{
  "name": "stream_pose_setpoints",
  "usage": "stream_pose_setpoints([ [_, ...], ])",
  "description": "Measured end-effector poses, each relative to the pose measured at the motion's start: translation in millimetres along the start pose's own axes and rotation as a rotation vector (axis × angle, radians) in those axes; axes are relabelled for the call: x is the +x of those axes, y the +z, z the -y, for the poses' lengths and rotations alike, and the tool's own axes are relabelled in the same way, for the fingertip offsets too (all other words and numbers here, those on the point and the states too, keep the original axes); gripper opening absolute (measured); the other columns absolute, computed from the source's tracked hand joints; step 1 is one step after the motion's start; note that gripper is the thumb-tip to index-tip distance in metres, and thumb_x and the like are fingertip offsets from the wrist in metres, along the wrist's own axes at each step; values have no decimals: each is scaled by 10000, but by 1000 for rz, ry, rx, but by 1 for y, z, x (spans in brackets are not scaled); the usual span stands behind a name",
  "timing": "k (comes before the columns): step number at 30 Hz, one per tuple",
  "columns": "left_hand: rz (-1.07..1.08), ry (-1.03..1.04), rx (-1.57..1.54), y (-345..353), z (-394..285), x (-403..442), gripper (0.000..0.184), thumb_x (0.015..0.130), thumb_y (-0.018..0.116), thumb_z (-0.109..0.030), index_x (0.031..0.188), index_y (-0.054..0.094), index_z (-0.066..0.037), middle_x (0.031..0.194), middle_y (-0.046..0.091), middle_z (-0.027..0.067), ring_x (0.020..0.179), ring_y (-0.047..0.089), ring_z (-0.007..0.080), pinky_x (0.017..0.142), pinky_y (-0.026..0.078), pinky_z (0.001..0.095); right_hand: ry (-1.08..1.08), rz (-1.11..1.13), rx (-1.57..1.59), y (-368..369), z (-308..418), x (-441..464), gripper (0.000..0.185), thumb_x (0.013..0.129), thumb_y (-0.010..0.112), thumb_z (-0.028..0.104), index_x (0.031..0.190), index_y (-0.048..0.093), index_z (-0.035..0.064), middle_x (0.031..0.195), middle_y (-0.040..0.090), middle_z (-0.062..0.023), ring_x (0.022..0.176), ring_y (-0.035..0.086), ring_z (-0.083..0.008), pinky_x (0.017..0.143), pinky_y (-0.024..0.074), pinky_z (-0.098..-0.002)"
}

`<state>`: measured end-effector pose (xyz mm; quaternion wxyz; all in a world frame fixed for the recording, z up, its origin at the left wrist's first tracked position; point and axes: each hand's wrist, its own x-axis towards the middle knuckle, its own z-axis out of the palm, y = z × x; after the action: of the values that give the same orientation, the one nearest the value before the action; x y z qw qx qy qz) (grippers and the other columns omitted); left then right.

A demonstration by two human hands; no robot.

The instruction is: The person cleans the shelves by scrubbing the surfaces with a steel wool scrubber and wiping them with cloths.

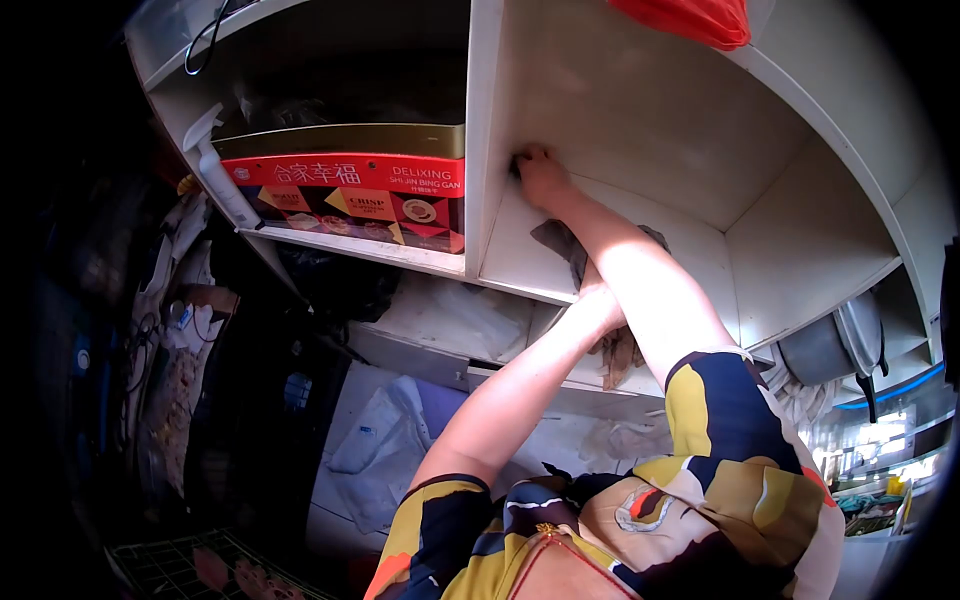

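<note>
My right hand point(543, 178) reaches into the white shelf compartment point(690, 175), at its left wall near the back. Its fingers are curled around a small dark thing point(517, 165), mostly hidden. The right forearm crosses over my left hand point(597, 287), which is at the compartment's front edge. My left fingers are hidden behind that forearm. A grey-brown cloth point(622, 358) shows around the left hand; part lies on the shelf floor and part hangs over the front edge. Whether the left hand grips it cannot be seen.
Left of the divider point(482, 130) sits a red biscuit box point(345, 195) with a white spray bottle point(220, 180) beside it. A red bag point(690, 18) hangs over the top edge. A grey pot point(828, 350) is at right. Plastic bags point(385, 440) lie below.
</note>
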<state>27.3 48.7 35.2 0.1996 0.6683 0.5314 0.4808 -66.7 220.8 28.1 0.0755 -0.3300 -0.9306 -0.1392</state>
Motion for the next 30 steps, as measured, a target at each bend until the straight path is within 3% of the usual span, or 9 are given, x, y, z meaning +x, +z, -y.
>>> stream_pose_setpoints([
  [8, -1, 85, 196, 1, 1, 2, 592, 764, 618, -474, 1216, 600, -92, 1207, 628, 172, 1219, 504, 305, 1052, 276, 464, -40, 132, 95, -11, -20, 15, 519, 767, 534, 36, 1255, 625, 189, 1303, 521, -119, 1213, 478, -370, 1045, 429, -442],
  [11, 12, 6, 137, -5, -9, 1, 581, 766, 620, -461, 1221, 602, -102, 1219, 623, 167, 1214, 510, 306, 1050, 276, 472, -67, 155, 124, -16, -14, 5, 534, 760, 516, -3, 1250, 628, 178, 1276, 539, -98, 1171, 498, -359, 1030, 442, -421],
  [12, 58, 55, 323, -6, -11, 1, 545, 788, 617, -414, 1232, 596, -98, 1233, 614, 165, 1231, 500, 302, 1051, 274, 479, -75, 168, 128, -17, -11, -5, 534, 760, 516, -3, 1250, 628, 178, 1276, 539, -98, 1171, 498, -359, 1030, 442, -421],
  [13, 47, 106, 328, 1, -1, 3, 615, 751, 705, -454, 1197, 594, -45, 1214, 607, 192, 1210, 507, 334, 1045, 338, 435, -145, 178, 144, -29, -4, -22, 537, 758, 507, -22, 1249, 626, 160, 1278, 537, -90, 1151, 499, -354, 1017, 450, -409],
  [15, 2, 22, 63, 11, 8, 8, 588, 770, 686, -467, 1186, 596, -60, 1202, 617, 171, 1205, 514, 301, 1047, 315, 463, -281, 185, 187, -59, 14, -61, 533, 754, 494, -51, 1244, 622, 116, 1277, 532, -85, 1126, 494, -343, 991, 461, -390],
  [17, 82, 63, 233, 29, 28, 9, 558, 795, 649, -489, 1177, 599, -85, 1178, 619, 132, 1191, 494, 283, 1044, 309, 484, -394, 177, 255, -84, 35, -100, 500, 755, 508, -43, 1232, 616, 64, 1260, 525, -90, 1122, 478, -324, 975, 461, -379],
  [19, 201, 112, 526, 1, 1, -2, 381, 821, 620, -449, 1124, 641, -219, 1187, 590, 32, 1148, 444, 257, 988, 339, 508, -520, 150, 254, -94, 51, -128, 445, 792, 511, -6, 1217, 620, 64, 1220, 541, -89, 1116, 483, -303, 967, 467, -378],
  [22, 272, 57, 504, -2, -1, 8, 382, 792, 632, -450, 1101, 628, -226, 1209, 548, -17, 1146, 431, 258, 956, 355, 512, -499, 159, 456, -98, 63, -155, 423, 801, 499, 2, 1201, 623, 63, 1197, 549, -86, 1111, 492, -266, 959, 475, -357],
  [30, 193, 68, 486, 2, 1, 7, 396, 764, 669, -428, 1109, 665, -234, 1195, 596, -2, 1179, 457, 278, 969, 344, 481, -579, 29, 485, -91, 57, -153, 417, 765, 546, -63, 1151, 656, 53, 1201, 584, -75, 1055, 515, -294, 951, 474, -373],
])
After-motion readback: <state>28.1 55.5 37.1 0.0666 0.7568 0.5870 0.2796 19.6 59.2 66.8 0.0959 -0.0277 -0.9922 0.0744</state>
